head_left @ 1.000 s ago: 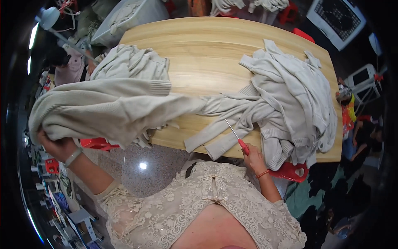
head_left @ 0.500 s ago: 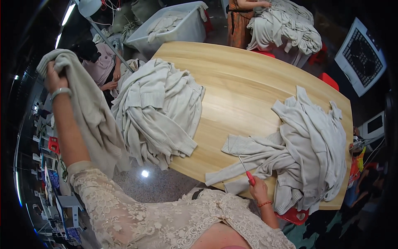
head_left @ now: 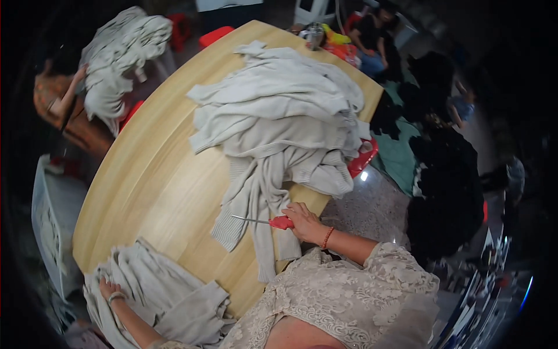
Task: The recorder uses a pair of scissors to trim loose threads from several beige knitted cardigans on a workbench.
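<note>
My right hand [head_left: 303,222] is closed round the red handle of a tool [head_left: 281,222] with a long, thin metal shaft. The shaft points left, above the hanging sleeves of a heap of light grey knitted sweaters [head_left: 285,110]. Ribbed cuffs and sleeves from this heap trail toward me over the table's near edge. At lower left, my left hand [head_left: 111,289] rests on a second pile of the same light grey sweaters [head_left: 174,302], its fingers apart on the knit. Both piles lie on a pale wooden table [head_left: 157,215].
A white plastic tub [head_left: 49,221] stands past the table's left side. Beyond it, a person [head_left: 64,104] handles another sweater heap [head_left: 125,58]. A red stool [head_left: 363,158] sits by the right edge. Dark and green fabric [head_left: 407,154] lies farther right, near another seated person [head_left: 372,43].
My view has swung to the right. My left hand has come down from holding a sweater up high onto the left pile. The red-handled tool stays in my right hand.
</note>
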### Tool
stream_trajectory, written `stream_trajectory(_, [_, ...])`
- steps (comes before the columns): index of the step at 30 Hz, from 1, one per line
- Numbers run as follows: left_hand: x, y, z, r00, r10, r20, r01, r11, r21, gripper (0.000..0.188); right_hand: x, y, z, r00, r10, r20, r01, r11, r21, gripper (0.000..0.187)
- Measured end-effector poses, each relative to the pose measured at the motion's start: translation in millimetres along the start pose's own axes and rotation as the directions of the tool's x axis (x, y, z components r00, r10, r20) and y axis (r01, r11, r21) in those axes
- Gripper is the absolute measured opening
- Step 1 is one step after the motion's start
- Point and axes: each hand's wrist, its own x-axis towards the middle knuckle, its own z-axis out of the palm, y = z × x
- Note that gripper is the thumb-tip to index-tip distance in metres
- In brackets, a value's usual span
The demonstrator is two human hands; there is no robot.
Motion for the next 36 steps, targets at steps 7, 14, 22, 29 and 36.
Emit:
stream_trajectory(7, [-171,-19,256,0.432,0.495,0.754,-0.784,0.619,0.043,0.051,0,41,-86,0.926,0.345,-0.155,-0.328,0.937,0.122,0.028])
stream_trajectory(14, [-448,-42,423,-0.077,0.415,0.907,-0.955,0.231,-0.187,0.050,59,133,-155,0.763,0.459,-0.454,-0.291,0.872,0.393,0.022])
stream_trajectory(22, [-604,-73,591,-0.482,0.346,0.805,-0.845,-0.425,-0.324,0.067,125,164,-185,0.794,0.327,-0.512,-0.208,0.938,0.277,0.071])
stream_trajectory(29, [-589,-66,629,-0.320,0.355,0.878,-0.884,-0.444,-0.143,0.051,156,184,-173,0.726,0.328,-0.604,-0.173,0.937,0.302,0.027])
stream_trajectory(36, [-556,-31,596,-0.328,0.535,0.779,-0.871,-0.490,-0.031,0.031,160,158,-184,0.756,0.140,-0.640,0.000,0.977,0.214,0.021])
